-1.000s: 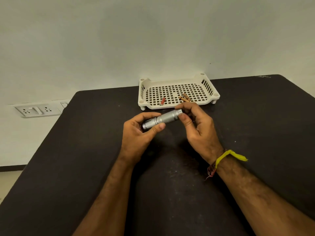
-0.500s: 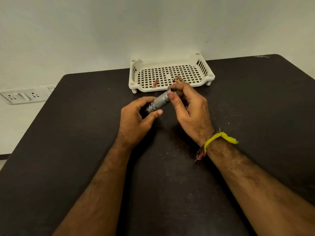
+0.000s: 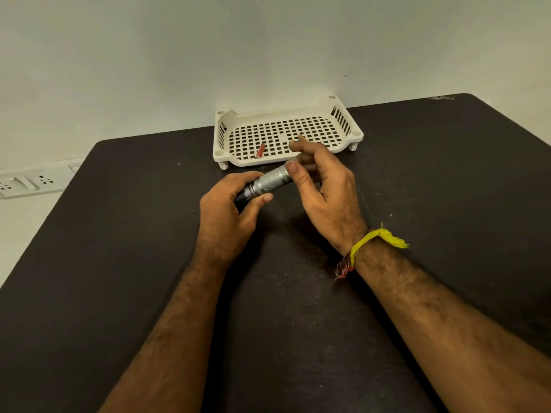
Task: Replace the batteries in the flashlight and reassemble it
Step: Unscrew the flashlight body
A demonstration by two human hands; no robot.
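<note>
Pale wall, black table, white tray, socket strip

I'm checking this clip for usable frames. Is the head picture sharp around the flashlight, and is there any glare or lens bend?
Head view: flashlight sharp, mild sheen on its knurled barrel, no blown-out glare; both hands crisp; table edges bow from the wide lens; soft shadow under the right hand.

Two bare forearms, no sleeves, threads at one wrist

The left hand and its wrist carry nothing. At the wrist of the right hand sits a knotted yellow thread band with a frayed loose tail, and beside it a thinner red-and-dark twisted thread with hanging strands.
</note>
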